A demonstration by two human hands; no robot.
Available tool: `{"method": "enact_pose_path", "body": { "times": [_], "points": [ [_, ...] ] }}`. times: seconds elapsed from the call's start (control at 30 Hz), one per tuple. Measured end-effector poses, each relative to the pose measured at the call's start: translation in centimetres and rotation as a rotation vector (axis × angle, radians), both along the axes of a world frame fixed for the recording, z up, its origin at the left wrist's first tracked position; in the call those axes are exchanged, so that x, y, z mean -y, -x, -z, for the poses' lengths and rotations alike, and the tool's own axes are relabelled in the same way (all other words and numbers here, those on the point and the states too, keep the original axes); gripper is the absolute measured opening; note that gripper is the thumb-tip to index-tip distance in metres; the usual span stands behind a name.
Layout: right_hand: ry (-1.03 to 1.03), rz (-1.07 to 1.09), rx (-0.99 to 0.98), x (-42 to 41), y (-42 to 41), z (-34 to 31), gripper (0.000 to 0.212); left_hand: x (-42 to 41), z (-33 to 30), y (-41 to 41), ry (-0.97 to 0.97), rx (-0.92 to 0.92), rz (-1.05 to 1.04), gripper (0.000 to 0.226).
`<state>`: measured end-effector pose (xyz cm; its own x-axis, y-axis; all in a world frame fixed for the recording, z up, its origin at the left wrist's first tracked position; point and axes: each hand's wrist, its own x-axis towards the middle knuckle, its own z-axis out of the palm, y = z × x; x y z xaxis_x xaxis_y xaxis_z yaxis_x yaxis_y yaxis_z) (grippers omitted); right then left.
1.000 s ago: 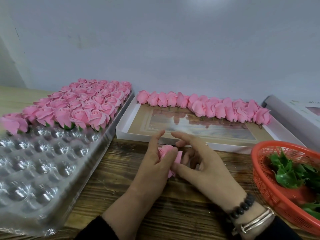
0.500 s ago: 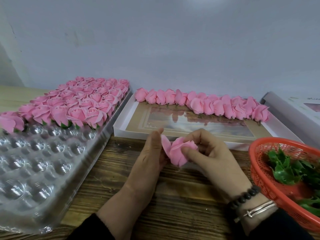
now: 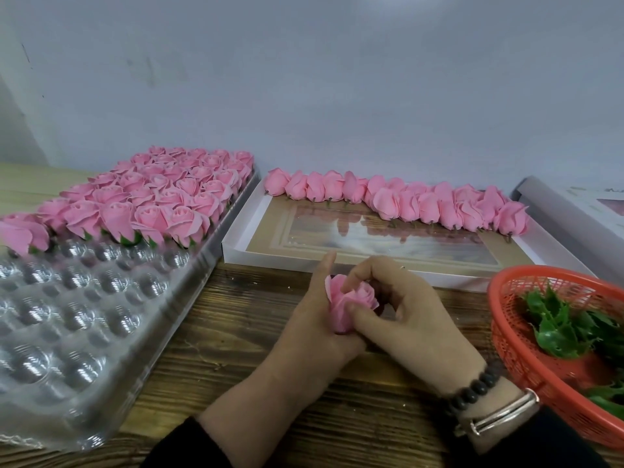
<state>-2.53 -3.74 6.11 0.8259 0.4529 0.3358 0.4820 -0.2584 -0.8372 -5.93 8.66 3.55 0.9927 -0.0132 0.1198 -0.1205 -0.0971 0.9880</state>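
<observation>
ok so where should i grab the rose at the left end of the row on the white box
Probably by its narrow base, coming from the near side and above. That rose lies on its side on the white box, base towards the person, its right flank against the next rose. A light pinch low down should spare the soft-looking petals.

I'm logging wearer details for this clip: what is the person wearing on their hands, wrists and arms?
Both arms are in black long sleeves: left sleeve, right sleeve. The left hand is ungloved, its wrist unadorned. The right hand is ungloved too; its wrist wears a bracelet of dark round beads and, beside it, a plain silver bangle.
</observation>
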Motion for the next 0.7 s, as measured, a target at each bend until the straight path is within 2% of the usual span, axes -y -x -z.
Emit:
{"method": "enact_pose_path", "body": {
  "times": [0.07,0.17,0.3,0.33,0.43,0.53,0.7],
  "points": [
    [0.048,-0.008,0.044,-0.2,0.2,0.0,0.020,0.2,0.0,0.1,0.001,0.007,-0.020,0.096],
    [0.027,-0.034,0.095,-0.5,0.6,0.0,0.027,0.3,-0.5,0.2,0.019,0.048,-0.069,0.078],
    [-0.198,0.075,0.124,-0.6,0.7,0.0,0.013,-0.3,-0.5,0.0,0.161,0.055,-0.128,0.064],
    [-0.207,0.109,0.141,-0.6,0.5,0.1,0.006,-0.5,-0.5,0.0,0.179,0.067,-0.130,0.058],
    [-0.132,0.132,0.192,-0.8,0.4,0.3,0.010,-0.6,-0.7,0.1,0.218,0.108,-0.109,0.039],
    [-0.080,0.089,0.197,-1.1,0.7,0.4,0.016,-0.7,-0.7,0.0,0.292,0.104,-0.105,0.040],
    [-0.071,0.090,0.203,-1.2,0.6,0.4,0.029,-0.6,-0.6,0.1,0.282,0.076,-0.080,0.041]
  ]
}}
